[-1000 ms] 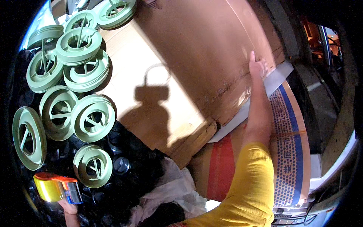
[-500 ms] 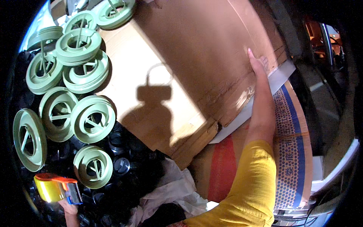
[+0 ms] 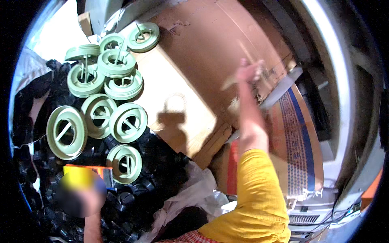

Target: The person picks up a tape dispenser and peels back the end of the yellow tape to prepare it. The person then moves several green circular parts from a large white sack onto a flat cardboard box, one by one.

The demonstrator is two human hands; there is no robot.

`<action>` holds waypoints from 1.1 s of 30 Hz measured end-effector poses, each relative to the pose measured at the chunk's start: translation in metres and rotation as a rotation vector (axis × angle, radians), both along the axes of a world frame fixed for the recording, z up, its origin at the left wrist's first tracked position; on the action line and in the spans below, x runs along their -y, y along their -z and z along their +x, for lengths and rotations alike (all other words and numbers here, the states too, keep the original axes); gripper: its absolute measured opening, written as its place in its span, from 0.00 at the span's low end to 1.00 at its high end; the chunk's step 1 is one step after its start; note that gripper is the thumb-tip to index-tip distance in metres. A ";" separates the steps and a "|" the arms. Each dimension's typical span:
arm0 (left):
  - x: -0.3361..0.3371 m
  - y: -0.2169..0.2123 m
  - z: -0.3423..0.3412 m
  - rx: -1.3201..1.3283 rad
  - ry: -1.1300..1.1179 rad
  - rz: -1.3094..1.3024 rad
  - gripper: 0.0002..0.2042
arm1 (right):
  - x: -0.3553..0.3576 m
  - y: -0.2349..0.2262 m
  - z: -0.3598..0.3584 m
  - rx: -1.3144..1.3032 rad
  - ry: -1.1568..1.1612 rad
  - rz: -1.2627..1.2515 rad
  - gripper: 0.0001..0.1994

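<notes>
My right hand [image 3: 249, 71] is raised against the top of a big brown cardboard box [image 3: 202, 52], at its right edge. It is motion-blurred; a pale strip [image 3: 229, 82] shows beside the fingers, and I cannot tell whether they grip it. My yellow sleeve [image 3: 255, 194] runs up from the lower edge. My left hand [image 3: 81, 202] sits at the lower left, blurred, closed on an orange and yellow tape dispenser [image 3: 87, 172]. It hovers over a heap of black round caps [image 3: 133, 198].
Several pale green spoked plastic rings [image 3: 127, 121] lie stacked and scattered left of the box, some on its near flap. A printed box with blue and red bands [image 3: 300, 133] stands to the right. Crumpled clear plastic [image 3: 190, 194] lies in front of me.
My right hand went from lying flat on the box's right edge to lifted and curled, blurred with motion. The view shifted, and the tape dispenser in my left hand sits slightly higher.
</notes>
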State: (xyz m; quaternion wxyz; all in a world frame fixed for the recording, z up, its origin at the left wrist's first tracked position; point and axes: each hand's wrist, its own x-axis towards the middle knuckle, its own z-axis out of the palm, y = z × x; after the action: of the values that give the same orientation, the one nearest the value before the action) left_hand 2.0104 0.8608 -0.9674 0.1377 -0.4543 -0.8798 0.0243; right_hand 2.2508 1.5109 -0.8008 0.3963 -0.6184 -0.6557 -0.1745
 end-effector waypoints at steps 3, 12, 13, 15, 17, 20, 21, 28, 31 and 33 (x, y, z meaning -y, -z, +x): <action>-0.014 -0.007 -0.001 0.165 -0.060 0.166 0.14 | 0.104 0.051 -0.085 -0.356 -0.159 -0.217 0.35; -0.019 -0.099 0.019 0.288 0.109 0.448 0.07 | 0.492 0.083 -0.072 -0.881 -1.127 -1.081 0.16; -0.015 -0.098 0.019 0.450 0.076 0.529 0.06 | 0.518 0.068 -0.053 -0.828 -1.087 -1.094 0.14; -0.012 -0.105 0.021 0.592 0.098 0.586 0.07 | 0.556 0.050 0.003 -0.637 -1.088 -0.844 0.11; -0.001 -0.099 0.025 0.535 0.235 0.639 0.08 | 0.582 0.037 0.046 -0.835 -0.998 -0.957 0.13; 0.023 -0.064 0.036 0.752 0.277 0.825 0.14 | 0.626 0.003 0.086 -0.815 -1.006 -0.863 0.16; 0.038 -0.061 0.045 0.609 0.317 0.707 0.17 | 0.639 -0.007 0.095 -0.798 -0.981 -0.876 0.17; 0.166 -0.158 0.158 0.636 0.568 0.587 0.14 | 0.702 -0.099 0.128 -0.297 -1.277 -0.508 0.38; 0.206 -0.173 0.180 0.742 0.587 0.581 0.13 | 0.723 -0.126 0.136 -0.067 -1.465 -0.469 0.48; 0.222 -0.186 0.186 0.713 0.611 0.577 0.12 | 0.738 -0.132 0.145 -0.011 -1.553 -0.450 0.50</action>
State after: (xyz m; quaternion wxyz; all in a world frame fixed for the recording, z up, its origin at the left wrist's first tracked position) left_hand 2.1962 0.6386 -0.7813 -0.0492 -0.6129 -0.6711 -0.4142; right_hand 2.3963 0.7734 -0.6691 0.2739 -0.0520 -0.9156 0.2898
